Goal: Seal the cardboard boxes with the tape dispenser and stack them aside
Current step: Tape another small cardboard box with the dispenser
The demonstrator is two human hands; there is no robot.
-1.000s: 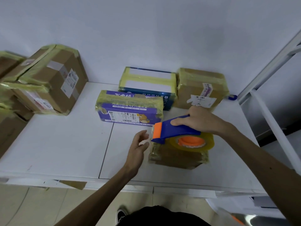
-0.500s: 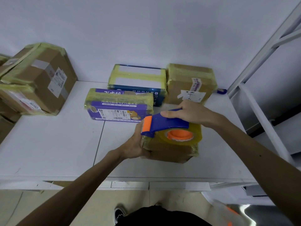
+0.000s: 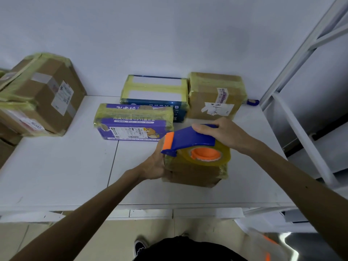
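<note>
Nearest, the left hand [image 3: 153,166] has closed onto the left side of the small cardboard box [image 3: 194,176] on the worktop [image 3: 56,166] — a second ago it hovered free — so the box looks braced for taping. The right hand [image 3: 222,134] grips the blue-and-orange plastic tape dispenser [image 3: 188,139], whose glossy amber roll rests on the box top. Behind lie rectangular taped cartons [image 3: 131,125] — film-shiny.

Tape dispenser [image 3: 188,138]: 1, gripped by the right hand [image 3: 224,134], with 1 tape roll [image 3: 224,156] on it. Plain brown boxes: 1 small box [image 3: 194,174] held by the left hand [image 3: 154,164], 1 taped box [image 3: 214,95] just beyond the right hand, and at least 2 well out past the left hand, top box [image 3: 43,91] and lower box [image 3: 18,121]. That pile is cut off at the edge, so total unclear. Printed boxes: 2 beyond the left hand, purple box [image 3: 131,121] and blue box [image 3: 156,91]. Hands: 2.
</note>
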